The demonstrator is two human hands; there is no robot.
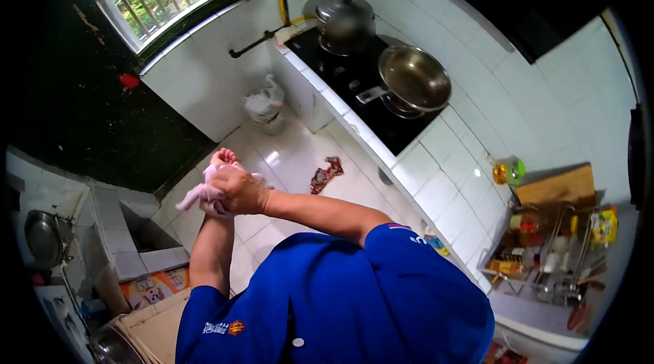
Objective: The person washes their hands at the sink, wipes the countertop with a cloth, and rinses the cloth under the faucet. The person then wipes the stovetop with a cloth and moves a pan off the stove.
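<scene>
A pale pink cloth (204,194) is bunched around my left hand (223,157), with one end sticking out to the left. My right hand (240,190) is closed over the cloth, gripping it against my left hand and wrist. Only the fingers of my left hand show beyond the cloth; they look loosely curled with nothing visible in them, and the palm is covered. Both hands are held in front of my body, above the tiled floor.
On the black gas stove (364,88) stand a lidded pot (345,20) and a frying pan (414,79). A patterned red rag (327,175) lies on the floor. A bagged bin (267,105) is by the wall. Condiments and a cutting board (558,188) stand at right.
</scene>
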